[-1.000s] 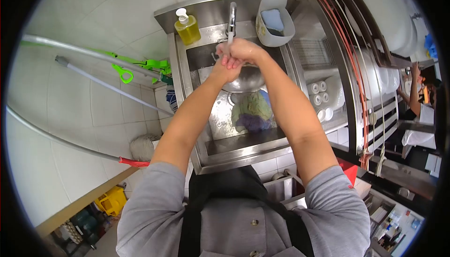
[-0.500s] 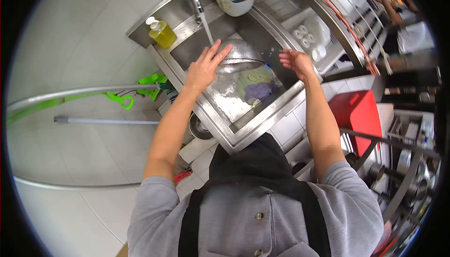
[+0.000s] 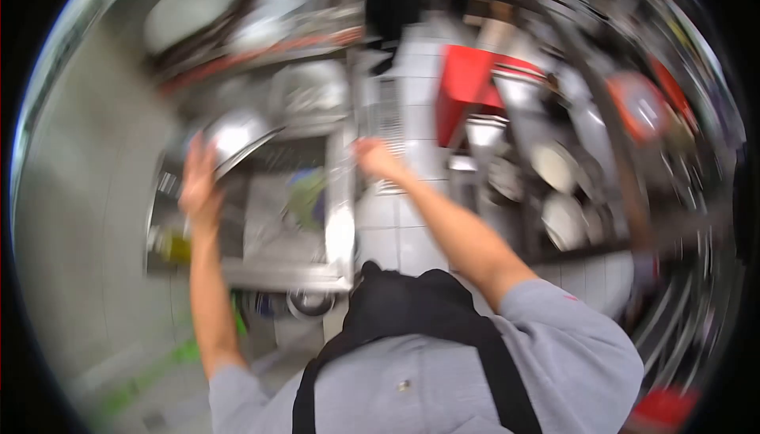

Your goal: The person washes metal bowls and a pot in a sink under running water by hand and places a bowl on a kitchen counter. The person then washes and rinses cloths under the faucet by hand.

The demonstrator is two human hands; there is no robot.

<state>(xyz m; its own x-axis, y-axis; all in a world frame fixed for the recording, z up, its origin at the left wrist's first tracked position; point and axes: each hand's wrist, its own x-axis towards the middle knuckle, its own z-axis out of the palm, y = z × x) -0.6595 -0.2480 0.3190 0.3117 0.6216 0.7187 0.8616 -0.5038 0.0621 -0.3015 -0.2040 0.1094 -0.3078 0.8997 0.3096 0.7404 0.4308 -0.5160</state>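
A shiny metal bowl (image 3: 236, 135) is tilted above the far left part of the steel sink (image 3: 340, 236). My left hand (image 3: 201, 184) grips it at its left side, fingers pointing up along the metal. My right hand (image 3: 378, 158) is just beyond the sink's right rim, over the floor; motion blurs its fingers, and no object shows in it. A green and purple cloth (image 3: 305, 196) lies in the sink beside a pale flat surface. Near the sink's left edge stands a bottle of yellow liquid (image 3: 172, 245), smeared by motion.
Behind the sink, a white container (image 3: 310, 89) sits below a rack with large white dishes (image 3: 194, 10). A red bin (image 3: 463, 89) stands to the right, near a shelf holding plates (image 3: 554, 166) and pans. Tiled floor (image 3: 400, 228) runs between.
My view has swung to the right. The bowl, which was down in the sink, is now raised with my left hand on it. My right hand has moved out past the sink's rim.
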